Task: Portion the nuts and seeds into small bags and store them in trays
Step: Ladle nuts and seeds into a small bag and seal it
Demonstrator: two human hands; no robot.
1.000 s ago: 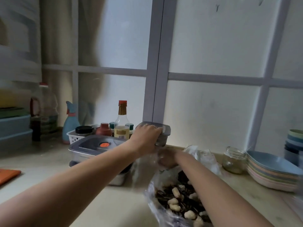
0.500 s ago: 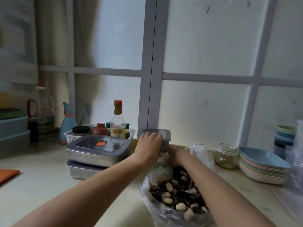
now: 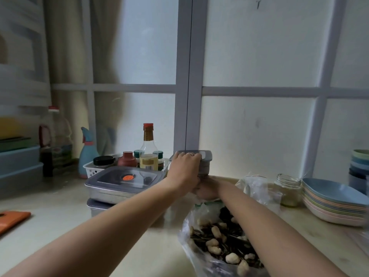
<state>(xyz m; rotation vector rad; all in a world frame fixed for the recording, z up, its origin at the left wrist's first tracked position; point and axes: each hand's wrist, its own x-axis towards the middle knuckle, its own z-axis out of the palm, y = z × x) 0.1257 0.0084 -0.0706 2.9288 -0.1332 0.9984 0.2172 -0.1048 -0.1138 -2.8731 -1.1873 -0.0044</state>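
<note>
A clear plastic bag [image 3: 223,242] of peanuts and dark seeds sits open on the pale counter [image 3: 60,226], at the near right, partly under the right forearm. Just beyond it, by the frame of the frosted window [image 3: 257,126], the left hand [image 3: 185,168] curls its fingers over the lid of one small lidded container [image 3: 205,162]. The right hand [image 3: 206,189] lies below the left; its fingers are hidden, so I cannot tell their state. To the left stand two stacked lidded metal trays [image 3: 119,188]; to the right, one glass jar [image 3: 288,189] and one stack of plates [image 3: 331,204].
</note>
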